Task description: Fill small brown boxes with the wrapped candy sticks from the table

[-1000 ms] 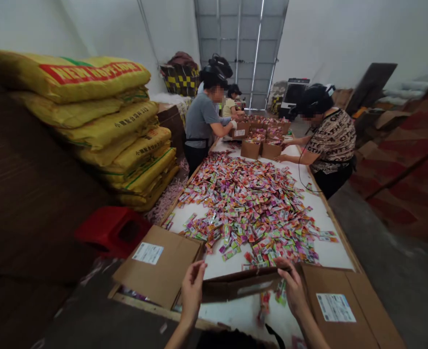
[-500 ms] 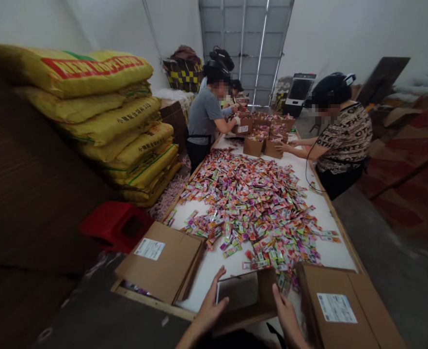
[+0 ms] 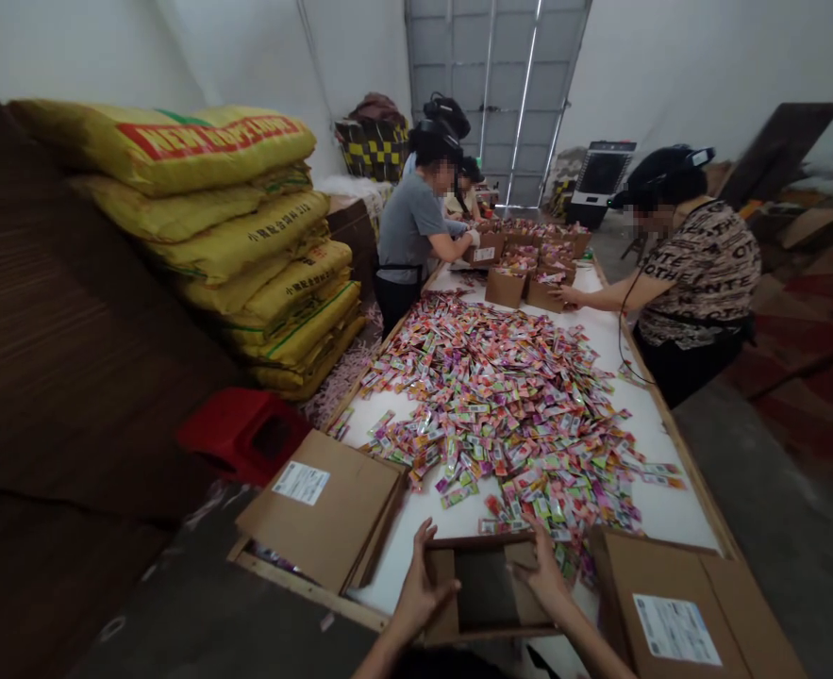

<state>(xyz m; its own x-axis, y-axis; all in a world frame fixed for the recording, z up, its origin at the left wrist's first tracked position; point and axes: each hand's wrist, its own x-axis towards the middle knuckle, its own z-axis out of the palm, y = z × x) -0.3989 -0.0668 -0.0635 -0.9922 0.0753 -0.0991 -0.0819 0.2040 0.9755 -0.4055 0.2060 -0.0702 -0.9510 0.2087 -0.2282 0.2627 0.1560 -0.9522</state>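
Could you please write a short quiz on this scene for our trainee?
1. What do the left hand and right hand hold?
a) a yellow sack
b) an open brown cardboard box
c) a black hose

2. True or false: the red plastic stool stands left of the long white-topped table.

3. Fill in "beyond" or "under": the heap of small multicoloured packets lies mostly ___ the box.

Key: 1 b; 2 true; 3 beyond.

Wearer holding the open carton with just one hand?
No: the left hand grips one side of the open carton and the right hand grips the opposite side.
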